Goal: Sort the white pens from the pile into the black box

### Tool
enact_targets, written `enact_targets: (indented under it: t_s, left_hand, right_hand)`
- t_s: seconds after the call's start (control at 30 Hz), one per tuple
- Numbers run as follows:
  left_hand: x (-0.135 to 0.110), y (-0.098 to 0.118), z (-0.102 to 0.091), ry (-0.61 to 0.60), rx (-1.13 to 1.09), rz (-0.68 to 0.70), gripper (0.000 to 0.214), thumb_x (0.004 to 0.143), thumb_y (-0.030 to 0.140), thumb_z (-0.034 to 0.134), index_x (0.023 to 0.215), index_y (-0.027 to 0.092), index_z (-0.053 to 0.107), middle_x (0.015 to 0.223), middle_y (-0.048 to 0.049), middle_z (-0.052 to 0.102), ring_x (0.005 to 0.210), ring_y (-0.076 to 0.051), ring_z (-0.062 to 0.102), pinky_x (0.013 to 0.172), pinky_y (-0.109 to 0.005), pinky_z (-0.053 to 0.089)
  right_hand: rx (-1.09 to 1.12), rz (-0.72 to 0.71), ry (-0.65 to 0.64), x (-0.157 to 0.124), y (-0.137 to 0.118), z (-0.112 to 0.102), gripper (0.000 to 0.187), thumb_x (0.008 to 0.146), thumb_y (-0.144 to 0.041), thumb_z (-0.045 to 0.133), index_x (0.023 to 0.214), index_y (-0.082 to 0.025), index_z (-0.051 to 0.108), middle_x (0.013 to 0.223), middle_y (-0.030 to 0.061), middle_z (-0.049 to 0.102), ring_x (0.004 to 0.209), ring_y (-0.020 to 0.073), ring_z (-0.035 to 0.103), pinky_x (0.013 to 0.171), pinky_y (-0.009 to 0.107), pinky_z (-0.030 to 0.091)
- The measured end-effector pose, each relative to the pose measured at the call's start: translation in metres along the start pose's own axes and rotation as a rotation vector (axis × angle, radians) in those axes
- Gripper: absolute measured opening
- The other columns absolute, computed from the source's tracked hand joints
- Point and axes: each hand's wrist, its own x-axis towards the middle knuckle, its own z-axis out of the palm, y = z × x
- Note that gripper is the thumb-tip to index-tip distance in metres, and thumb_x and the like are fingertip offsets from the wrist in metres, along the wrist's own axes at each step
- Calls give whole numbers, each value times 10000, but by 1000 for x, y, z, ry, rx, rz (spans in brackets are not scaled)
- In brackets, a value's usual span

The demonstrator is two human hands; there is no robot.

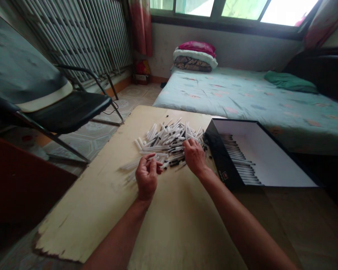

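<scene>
A heap of white pen barrels and black pen parts [169, 137] lies loose on the pale table. At its near right side is my right hand [195, 156], fingertips closed among the pieces, with a white pen barrel [186, 129] standing up from them. My left hand [147, 175] hovers at the heap's near left edge, its fingers curled and the thumb close to them; what they hold, if anything, is too small to make out. To the right, an open dark box [222, 161] with a white inside holds a row of pens [240, 161] along its left wall.
The worn wooden table [101, 210] has chipped edges. A bed [228, 93] with folded bedding [195, 56] stands behind it, under a window. On the left are a black folding chair [70, 108] and a dark red surface [22, 180].
</scene>
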Motion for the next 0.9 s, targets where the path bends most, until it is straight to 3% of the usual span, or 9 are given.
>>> enact_targets:
  t_s: [0.13,0.3,0.5,0.7,0.9]
  left_hand:
    - [-1,1,1,-119,-35,13,222,819,360,576,906,158,604,712,-19,657,526,-112,594,521,-233,494]
    - [-2,2,3,-376,-153,-132,290,810,385,589,955,135,614,745,-41,664,535,-130,607,476,-244,479]
    - [1,-1,2,-536,-328,-324,315,771,431,630,834,124,601,536,9,587,441,-96,527,394,-192,376]
    - [5,3,1,-391,-432,-424,280,701,354,714,804,137,570,492,51,550,379,-49,436,378,-159,307]
    - [11,7,-4,-154,-445,-335,235,752,348,626,828,172,490,643,0,664,422,-75,522,395,-163,349]
  right_hand:
    - [312,-134,232,-22,-15,-9,172,887,-101,420,928,-192,560,937,77,583,936,206,521,840,328,426]
    - [690,-168,352,-52,-42,-10,163,882,-107,452,996,-196,528,962,74,574,946,180,554,841,327,471]
    - [742,-126,427,-72,-55,-2,184,858,-100,514,989,-216,571,989,67,615,951,179,566,841,359,474]
    - [732,-213,346,-76,-54,-4,336,868,-40,368,1081,-197,574,1067,83,624,1032,166,556,888,354,452]
    - [474,43,183,-53,-46,2,218,863,-97,425,915,-181,619,930,74,612,924,189,538,832,320,425]
